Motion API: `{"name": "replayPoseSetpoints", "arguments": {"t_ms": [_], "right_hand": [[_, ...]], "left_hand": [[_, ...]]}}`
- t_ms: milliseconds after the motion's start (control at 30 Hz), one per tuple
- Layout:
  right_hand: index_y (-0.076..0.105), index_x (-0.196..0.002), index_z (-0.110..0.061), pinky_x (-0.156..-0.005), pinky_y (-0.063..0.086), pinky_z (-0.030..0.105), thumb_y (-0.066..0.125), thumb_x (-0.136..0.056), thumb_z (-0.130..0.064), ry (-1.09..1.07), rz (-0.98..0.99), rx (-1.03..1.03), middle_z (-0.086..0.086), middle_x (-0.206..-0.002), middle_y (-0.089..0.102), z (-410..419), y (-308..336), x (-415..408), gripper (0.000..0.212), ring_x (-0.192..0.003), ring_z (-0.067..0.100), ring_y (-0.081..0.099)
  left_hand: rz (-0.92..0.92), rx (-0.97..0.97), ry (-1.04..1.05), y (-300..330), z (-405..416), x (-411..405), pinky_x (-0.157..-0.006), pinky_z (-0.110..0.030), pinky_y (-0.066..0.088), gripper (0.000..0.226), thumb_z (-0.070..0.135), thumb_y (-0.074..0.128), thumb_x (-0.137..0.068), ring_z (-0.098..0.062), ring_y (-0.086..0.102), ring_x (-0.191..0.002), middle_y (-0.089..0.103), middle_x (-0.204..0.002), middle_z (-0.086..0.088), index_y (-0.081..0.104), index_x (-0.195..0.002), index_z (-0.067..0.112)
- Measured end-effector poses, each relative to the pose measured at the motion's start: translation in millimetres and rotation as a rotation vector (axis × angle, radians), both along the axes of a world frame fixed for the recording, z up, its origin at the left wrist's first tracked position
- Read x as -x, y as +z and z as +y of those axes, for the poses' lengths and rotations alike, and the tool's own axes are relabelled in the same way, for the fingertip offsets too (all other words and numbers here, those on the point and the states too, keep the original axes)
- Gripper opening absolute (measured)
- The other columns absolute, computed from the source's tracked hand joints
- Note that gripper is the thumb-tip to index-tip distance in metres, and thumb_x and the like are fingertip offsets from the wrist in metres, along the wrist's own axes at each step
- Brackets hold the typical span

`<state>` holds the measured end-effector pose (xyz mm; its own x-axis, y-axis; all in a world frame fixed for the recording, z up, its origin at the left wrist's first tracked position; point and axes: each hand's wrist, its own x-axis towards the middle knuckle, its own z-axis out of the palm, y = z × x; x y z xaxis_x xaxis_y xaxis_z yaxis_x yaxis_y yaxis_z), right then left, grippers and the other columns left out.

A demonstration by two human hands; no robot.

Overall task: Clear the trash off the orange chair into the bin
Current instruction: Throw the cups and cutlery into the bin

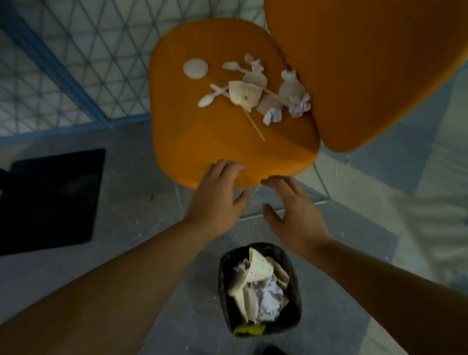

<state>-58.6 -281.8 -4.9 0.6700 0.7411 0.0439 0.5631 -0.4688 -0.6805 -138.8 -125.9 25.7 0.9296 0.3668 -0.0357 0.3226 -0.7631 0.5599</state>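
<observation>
Looking down from the head camera. My left hand (217,189) reaches to the near edge of the orange chair (214,140), fingers loosely spread, fingertips over the seat rim; whether they touch it I can't tell. My right hand (291,212) hovers just beside it, palm turned inward, fingers straight and parted, holding nothing. Both are well short of the trash. The trash lies toward the back of the seat, close to the chair's backrest: a round white lid (195,68) off on its own to the left, a white plastic spoon (209,98), a torn piece of paper plate (243,95) over a thin wooden stick (254,126), and crumpled paper wads (299,104) bunched against the backrest side. Details of the smaller pieces are blurred. The bin (260,290), small and dark, stands on the floor (147,209) below and between my forearms, near the chair; it holds plate pieces and crumpled paper already. A dark mat (49,200) lies on the floor to the left, and a blue grid fence (59,64) runs behind the chair.
</observation>
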Motion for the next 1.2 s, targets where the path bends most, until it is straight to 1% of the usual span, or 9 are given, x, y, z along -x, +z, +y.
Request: {"name": "replayPoseSetpoints", "arguments": {"t_ms": [233, 367, 500, 567, 767, 900, 1000, 1133, 1200], "right_hand": [[0.051, -0.128, -0.023, -0.064, 0.041, 0.031, 0.057, -0.093, -0.020, -0.013, -0.082, -0.100, 0.000, -0.139, 0.042, 50, 3, -60, 0.036, -0.114, 0.024, 0.050], [0.052, -0.126, -0.022, -0.069, 0.051, 0.034, 0.059, -0.090, -0.016, 0.007, -0.123, -0.069, 0.001, -0.137, 0.043, 71, -13, -90, 0.037, -0.113, 0.023, 0.052], [0.051, -0.125, -0.027, -0.088, 0.039, 0.022, 0.060, -0.089, -0.014, -0.010, -0.071, -0.059, -0.006, -0.138, 0.038, 111, -21, -132, 0.040, -0.125, 0.011, 0.040], [0.053, -0.123, -0.026, -0.091, 0.039, 0.023, 0.061, -0.089, -0.014, -0.020, -0.070, -0.086, -0.006, -0.135, 0.039, 141, -25, -154, 0.036, -0.125, 0.007, 0.037], [0.058, -0.118, -0.014, -0.095, 0.047, 0.038, 0.058, -0.091, -0.017, -0.077, -0.140, -0.161, 0.009, -0.129, 0.050, 225, -26, -225, 0.028, -0.119, 0.025, 0.050], [0.058, -0.117, -0.017, -0.093, 0.045, 0.033, 0.059, -0.090, -0.021, -0.112, -0.116, -0.126, 0.004, -0.127, 0.050, 267, -21, -269, 0.028, -0.116, 0.019, 0.049], [0.057, -0.120, -0.018, -0.091, 0.034, 0.021, 0.062, -0.089, -0.019, -0.123, -0.094, -0.034, 0.003, -0.128, 0.050, 291, -21, -291, 0.032, -0.118, 0.014, 0.044], [0.048, -0.131, -0.016, -0.094, 0.045, 0.034, 0.062, -0.090, -0.021, -0.093, -0.029, 0.109, 0.008, -0.133, 0.049, 320, -29, -313, 0.043, -0.121, 0.022, 0.047], [0.044, -0.136, -0.014, -0.097, 0.042, 0.032, 0.062, -0.091, -0.019, -0.066, -0.024, 0.188, 0.010, -0.137, 0.047, 332, -35, -319, 0.049, -0.125, 0.025, 0.046]], "left_hand": [[-0.120, -0.114, 0.084, 1, 55, -54, -0.100, -0.043, 0.041, 0.041, 0.024, 0.061, -0.092, -0.027, 0.043, -0.125, 0.047, -0.136, -0.008, 0.048, -0.130, 0.014], [-0.137, -0.102, 0.145, -17, 91, -84, -0.099, -0.043, 0.041, 0.039, 0.023, 0.063, -0.091, -0.027, 0.042, -0.123, 0.048, -0.133, -0.007, 0.050, -0.128, 0.016], [-0.148, -0.144, 0.156, -30, 141, -137, -0.094, -0.041, 0.039, 0.042, 0.024, 0.066, -0.089, -0.031, 0.043, -0.119, 0.049, -0.131, -0.011, 0.051, -0.127, 0.013], [-0.099, -0.144, 0.158, -40, 169, -164, -0.096, -0.041, 0.037, 0.047, 0.026, 0.067, -0.088, -0.032, 0.042, -0.119, 0.048, -0.131, -0.011, 0.049, -0.130, 0.013], [0.195, -0.144, 0.080, -73, 240, -217, -0.105, -0.045, 0.033, 0.057, 0.031, 0.068, -0.083, -0.035, 0.039, -0.125, 0.047, -0.133, -0.014, 0.047, -0.132, 0.010], [0.185, -0.085, -0.006, -72, 268, -234, -0.094, -0.044, 0.038, 0.032, 0.028, 0.060, -0.090, -0.035, 0.043, -0.110, 0.051, -0.115, -0.014, 0.060, -0.114, 0.007], [0.189, -0.062, -0.074, -66, 284, -241, -0.087, -0.040, 0.041, 0.033, 0.029, 0.059, -0.088, -0.034, 0.048, -0.106, 0.055, -0.108, -0.016, 0.064, -0.107, 0.003], [0.111, -0.038, -0.051, -64, 314, -248, -0.066, -0.032, 0.038, 0.034, 0.037, 0.054, -0.080, -0.025, 0.049, -0.090, 0.053, -0.094, -0.007, 0.063, -0.096, 0.009], [0.035, -0.021, -0.044, -63, 328, -252, -0.062, -0.030, 0.035, 0.039, 0.043, 0.047, -0.079, -0.020, 0.046, -0.082, 0.052, -0.089, -0.004, 0.062, -0.092, 0.010]]}}
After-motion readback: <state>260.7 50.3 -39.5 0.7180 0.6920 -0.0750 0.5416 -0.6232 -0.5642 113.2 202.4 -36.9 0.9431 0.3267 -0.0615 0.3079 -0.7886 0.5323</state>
